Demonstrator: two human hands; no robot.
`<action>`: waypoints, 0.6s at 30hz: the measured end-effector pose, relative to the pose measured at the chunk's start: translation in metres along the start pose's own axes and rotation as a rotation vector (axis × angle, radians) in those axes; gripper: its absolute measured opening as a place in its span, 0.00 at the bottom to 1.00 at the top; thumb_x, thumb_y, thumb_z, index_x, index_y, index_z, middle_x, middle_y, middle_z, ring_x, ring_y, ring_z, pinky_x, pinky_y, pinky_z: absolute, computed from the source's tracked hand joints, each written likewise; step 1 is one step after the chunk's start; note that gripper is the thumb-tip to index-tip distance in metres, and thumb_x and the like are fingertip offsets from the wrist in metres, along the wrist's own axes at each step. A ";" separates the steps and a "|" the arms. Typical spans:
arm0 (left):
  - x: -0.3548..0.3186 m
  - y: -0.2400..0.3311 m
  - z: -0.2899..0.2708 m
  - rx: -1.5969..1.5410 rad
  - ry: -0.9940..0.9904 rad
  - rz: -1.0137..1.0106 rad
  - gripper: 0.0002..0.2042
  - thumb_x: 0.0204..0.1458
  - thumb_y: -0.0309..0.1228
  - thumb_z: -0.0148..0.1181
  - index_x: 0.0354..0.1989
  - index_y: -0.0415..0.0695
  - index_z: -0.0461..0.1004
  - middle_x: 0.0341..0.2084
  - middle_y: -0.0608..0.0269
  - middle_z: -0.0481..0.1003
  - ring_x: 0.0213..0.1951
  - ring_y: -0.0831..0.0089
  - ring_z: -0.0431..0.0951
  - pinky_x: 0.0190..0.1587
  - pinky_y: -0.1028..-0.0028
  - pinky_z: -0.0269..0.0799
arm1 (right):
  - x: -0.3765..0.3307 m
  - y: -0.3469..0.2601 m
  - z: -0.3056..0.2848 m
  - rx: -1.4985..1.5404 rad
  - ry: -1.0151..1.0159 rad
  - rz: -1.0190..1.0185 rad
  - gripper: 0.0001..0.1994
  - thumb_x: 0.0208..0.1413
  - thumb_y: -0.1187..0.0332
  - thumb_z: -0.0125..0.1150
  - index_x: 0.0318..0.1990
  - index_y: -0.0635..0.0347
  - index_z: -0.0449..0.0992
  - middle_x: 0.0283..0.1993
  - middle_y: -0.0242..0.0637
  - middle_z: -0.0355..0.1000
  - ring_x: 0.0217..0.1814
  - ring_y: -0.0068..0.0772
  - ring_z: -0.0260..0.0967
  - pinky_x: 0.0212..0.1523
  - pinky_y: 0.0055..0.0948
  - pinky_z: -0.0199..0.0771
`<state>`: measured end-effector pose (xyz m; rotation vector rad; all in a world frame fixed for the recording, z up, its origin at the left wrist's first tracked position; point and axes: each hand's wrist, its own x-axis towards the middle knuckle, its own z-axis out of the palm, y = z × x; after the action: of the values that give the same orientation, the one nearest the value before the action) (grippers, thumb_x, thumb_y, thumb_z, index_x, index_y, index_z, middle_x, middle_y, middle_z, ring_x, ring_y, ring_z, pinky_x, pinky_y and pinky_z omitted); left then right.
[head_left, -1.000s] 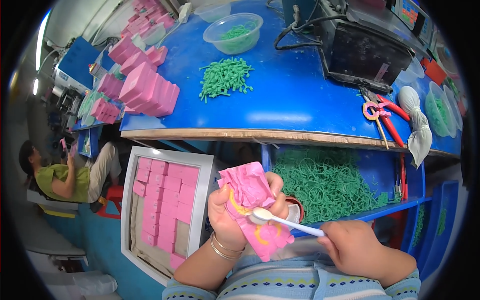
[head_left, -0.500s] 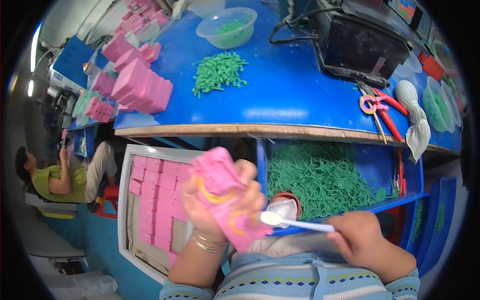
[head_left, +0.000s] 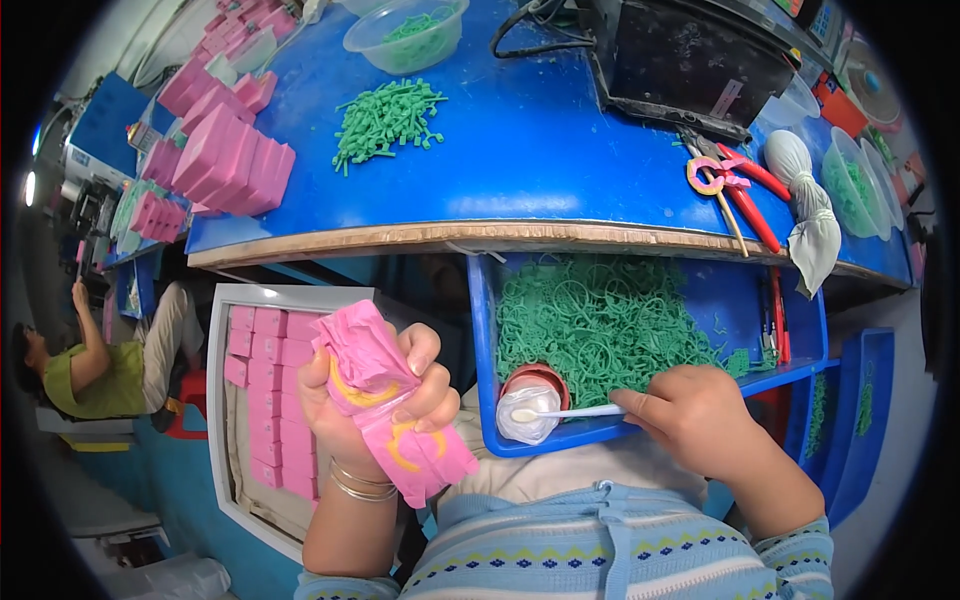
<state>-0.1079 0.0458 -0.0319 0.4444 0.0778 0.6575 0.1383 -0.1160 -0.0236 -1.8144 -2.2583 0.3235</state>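
Observation:
My left hand (head_left: 385,400) is wrapped round a soft pink rubber mould (head_left: 362,350), bent open, with yellow curved shapes in its faces. Its lower flap hangs beside my wrist. Between the fingers and thumb of my right hand (head_left: 690,410) is the handle of a white toothbrush (head_left: 590,411). The brush head rests at the white, plastic-lined mouth of a small reddish-brown pot (head_left: 553,377). That pot sits in the front left corner of a blue drawer (head_left: 484,330); what lies inside the lining I cannot make out.
Tangled green strips (head_left: 610,320) fill much of the drawer. Left of it stands a white-framed box (head_left: 222,400) of pink blocks. On the blue table (head_left: 520,150) are a green heap (head_left: 387,122), pink block stacks (head_left: 235,165), red-handled pliers (head_left: 755,205) and a tied cloth bundle (head_left: 805,205). Someone sits at far left.
My right hand has moved the toothbrush away from the pink mould and down to the pot. My left hand has shifted left with the mould, and the view has moved.

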 end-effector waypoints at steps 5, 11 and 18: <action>-0.003 -0.007 0.001 -0.108 0.043 -0.043 0.29 0.48 0.54 0.45 0.36 0.34 0.62 0.31 0.59 0.61 0.19 0.76 0.59 0.23 0.74 0.55 | -0.002 0.002 0.004 -0.075 0.046 -0.063 0.17 0.37 0.67 0.55 0.40 0.52 0.75 0.23 0.28 0.62 0.22 0.28 0.65 0.20 0.28 0.63; 0.002 -0.010 -0.002 -0.104 0.040 -0.068 0.29 0.47 0.55 0.45 0.37 0.35 0.62 0.31 0.59 0.61 0.18 0.77 0.59 0.23 0.75 0.55 | 0.000 -0.001 0.002 -0.056 0.069 -0.161 0.19 0.36 0.67 0.55 0.41 0.53 0.75 0.24 0.28 0.62 0.22 0.25 0.65 0.19 0.26 0.64; 0.002 -0.010 0.005 -0.060 0.097 -0.054 0.20 0.52 0.49 0.41 0.31 0.41 0.63 0.31 0.58 0.59 0.19 0.75 0.58 0.24 0.74 0.57 | -0.002 -0.004 -0.001 -0.068 -0.017 -0.111 0.20 0.36 0.67 0.56 0.42 0.55 0.74 0.22 0.29 0.63 0.20 0.27 0.65 0.18 0.27 0.65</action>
<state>-0.0996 0.0378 -0.0314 0.3514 0.1609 0.6261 0.1353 -0.1191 -0.0218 -1.7155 -2.3970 0.2465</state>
